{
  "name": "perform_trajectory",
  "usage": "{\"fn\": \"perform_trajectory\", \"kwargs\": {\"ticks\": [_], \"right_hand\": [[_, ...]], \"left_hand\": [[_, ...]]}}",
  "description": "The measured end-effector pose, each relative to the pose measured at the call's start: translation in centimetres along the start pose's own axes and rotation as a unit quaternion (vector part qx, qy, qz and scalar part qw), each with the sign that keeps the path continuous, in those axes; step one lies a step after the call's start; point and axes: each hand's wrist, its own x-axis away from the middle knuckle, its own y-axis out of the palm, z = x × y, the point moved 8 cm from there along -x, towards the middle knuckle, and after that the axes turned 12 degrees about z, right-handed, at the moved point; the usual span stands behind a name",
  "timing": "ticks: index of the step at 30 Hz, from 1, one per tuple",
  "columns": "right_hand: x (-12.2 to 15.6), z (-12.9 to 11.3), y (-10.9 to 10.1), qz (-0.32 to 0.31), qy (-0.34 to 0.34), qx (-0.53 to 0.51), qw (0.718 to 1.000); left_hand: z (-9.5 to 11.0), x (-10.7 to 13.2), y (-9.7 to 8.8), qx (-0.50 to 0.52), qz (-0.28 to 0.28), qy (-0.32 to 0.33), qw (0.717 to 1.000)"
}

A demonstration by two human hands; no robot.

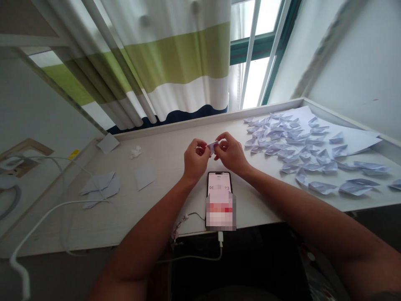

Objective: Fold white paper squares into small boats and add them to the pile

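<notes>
Between my two hands is a small piece of folded white paper (212, 147), held above the desk just beyond the phone. My left hand (196, 158) pinches its left side between thumb and fingers. On the right side, the fingertips of my right hand (231, 151) are closed on the same paper. Its folds are partly hidden by the fingers. Many folded paper boats (283, 152) are spread over the right part of the desk. Several loose paper pieces (145, 176) lie to the left.
A phone (218, 184) with a lit screen lies near the desk's front edge, a white charging cable (221, 238) plugged into it. Another white cable (59, 205) loops across the left side. Large white sheets (354, 136) rest under boats at the back right. A crumpled scrap (135, 151) sits back left.
</notes>
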Motion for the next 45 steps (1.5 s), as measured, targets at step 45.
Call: {"fn": "perform_trajectory", "kwargs": {"ticks": [45], "right_hand": [[-1.0,0.7,0.2,-0.081,0.019,-0.156,0.984]], "left_hand": [[-1.4,0.7,1.6,0.151,-0.156,-0.171,0.961]]}}
